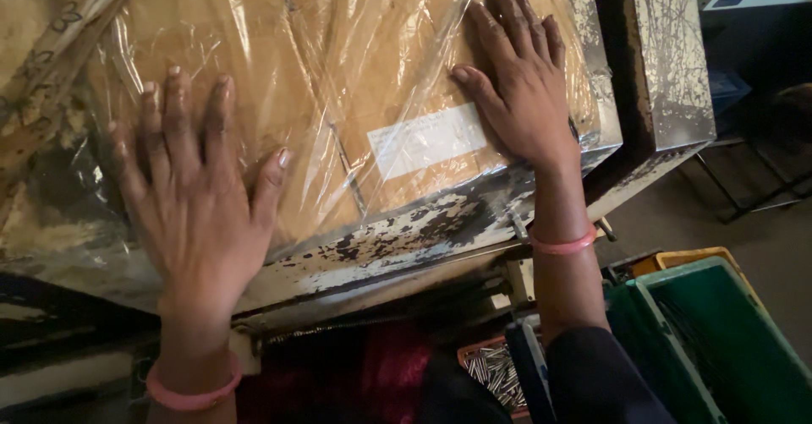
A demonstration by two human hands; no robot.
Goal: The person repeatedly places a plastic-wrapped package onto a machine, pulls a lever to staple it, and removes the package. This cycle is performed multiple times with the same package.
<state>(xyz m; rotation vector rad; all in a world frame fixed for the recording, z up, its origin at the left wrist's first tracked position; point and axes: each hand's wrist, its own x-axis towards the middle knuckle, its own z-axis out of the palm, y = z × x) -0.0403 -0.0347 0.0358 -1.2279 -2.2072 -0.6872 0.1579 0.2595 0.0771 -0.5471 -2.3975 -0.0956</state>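
Both of my hands lie flat, fingers spread, on a brown cardboard package (364,60) wrapped in clear plastic film. My left hand (190,191) presses the near left part of the film. My right hand (520,86) rests on the right side, beside a white label (427,139) under the film. Neither hand grips anything. Each wrist wears a pink band. The package sits on a worn metal machine table (397,229) with flaking paint.
A green plastic crate (727,339) stands at the lower right, with a yellow one behind it. An orange tray of small metal pins (495,369) sits below the table edge. A metal frame leg and floor show at right.
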